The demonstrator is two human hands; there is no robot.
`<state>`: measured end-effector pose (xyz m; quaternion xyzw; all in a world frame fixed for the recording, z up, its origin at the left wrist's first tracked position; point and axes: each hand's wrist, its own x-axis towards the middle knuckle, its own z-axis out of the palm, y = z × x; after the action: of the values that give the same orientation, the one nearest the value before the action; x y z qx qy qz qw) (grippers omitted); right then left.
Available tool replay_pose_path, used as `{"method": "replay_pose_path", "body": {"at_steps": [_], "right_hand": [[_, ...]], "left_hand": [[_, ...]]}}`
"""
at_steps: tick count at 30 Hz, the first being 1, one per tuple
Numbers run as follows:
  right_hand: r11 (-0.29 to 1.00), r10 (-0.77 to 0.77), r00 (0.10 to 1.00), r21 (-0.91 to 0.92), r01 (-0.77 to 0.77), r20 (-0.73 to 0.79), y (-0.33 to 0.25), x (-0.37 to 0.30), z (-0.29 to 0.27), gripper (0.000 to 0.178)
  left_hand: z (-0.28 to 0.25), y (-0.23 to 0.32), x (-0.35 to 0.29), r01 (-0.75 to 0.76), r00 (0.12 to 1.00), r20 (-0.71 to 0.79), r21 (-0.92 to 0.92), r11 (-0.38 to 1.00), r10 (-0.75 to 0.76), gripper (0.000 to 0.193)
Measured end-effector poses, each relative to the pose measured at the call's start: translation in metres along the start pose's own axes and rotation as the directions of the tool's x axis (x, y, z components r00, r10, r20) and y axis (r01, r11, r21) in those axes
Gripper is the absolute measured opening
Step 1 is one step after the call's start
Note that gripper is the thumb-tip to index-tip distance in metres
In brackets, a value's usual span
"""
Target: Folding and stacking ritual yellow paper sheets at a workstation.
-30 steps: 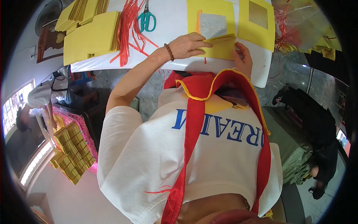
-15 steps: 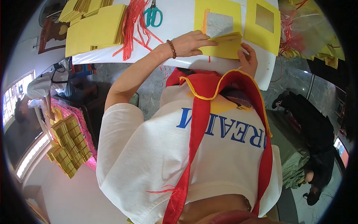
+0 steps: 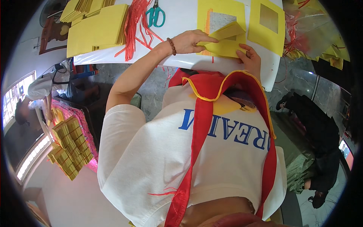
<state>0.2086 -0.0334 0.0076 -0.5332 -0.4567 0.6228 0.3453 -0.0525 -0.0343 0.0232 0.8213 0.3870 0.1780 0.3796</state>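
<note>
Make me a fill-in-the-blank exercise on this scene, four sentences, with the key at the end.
1. The beaded bracelet is on the person's ____ wrist.
2. The left hand touches folded paper that is coloured ____.
3. The scissors lie to the ____ of the bundle of red strips.
4. The person's shirt is mainly ____.

Missing words: left; yellow; right; white.

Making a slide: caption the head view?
Left hand and right hand at bent yellow paper, red strips and teal-handled scissors nearby.
</note>
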Motion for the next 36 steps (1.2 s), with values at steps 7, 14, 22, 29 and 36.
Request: {"method": "replay_pose_path", "body": {"at_steps": [7, 14, 22, 29, 36], "right_hand": [[0.999, 0.006, 1.0, 0.035, -0.005, -0.031, 0.006, 0.004, 0.0, 0.024], [0.996, 0.027, 0.996, 0.082, -0.02, -0.089, 0.001, 0.004, 0.007, 0.02], [0.996, 0.006, 0.995, 0.085, 0.003, -0.103, 0.002, 0.007, 0.009, 0.019], [0.989, 0.063, 0.989, 0.144, -0.043, -0.137, -0.003, 0.006, 0.012, 0.021], [0.933, 0.063, 0.993, 0.36, -0.024, -0.096, -0.007, 0.006, 0.014, 0.029]], "left_hand": [[0.006, 0.003, 0.001, -0.166, 0.984, -0.021, 0.225, 0.96, 0.175, 0.048], [0.003, 0.005, 0.0, -0.147, 0.988, -0.014, 0.222, 0.964, 0.154, 0.049], [0.007, 0.005, 0.0, -0.2, 0.975, -0.022, 0.329, 0.923, 0.219, 0.049], [0.005, 0.009, 0.0, -0.143, 0.987, -0.022, 0.291, 0.946, 0.156, 0.046], [0.023, 0.002, 0.005, -0.146, 0.953, -0.167, 0.478, 0.866, 0.253, 0.041]]}}
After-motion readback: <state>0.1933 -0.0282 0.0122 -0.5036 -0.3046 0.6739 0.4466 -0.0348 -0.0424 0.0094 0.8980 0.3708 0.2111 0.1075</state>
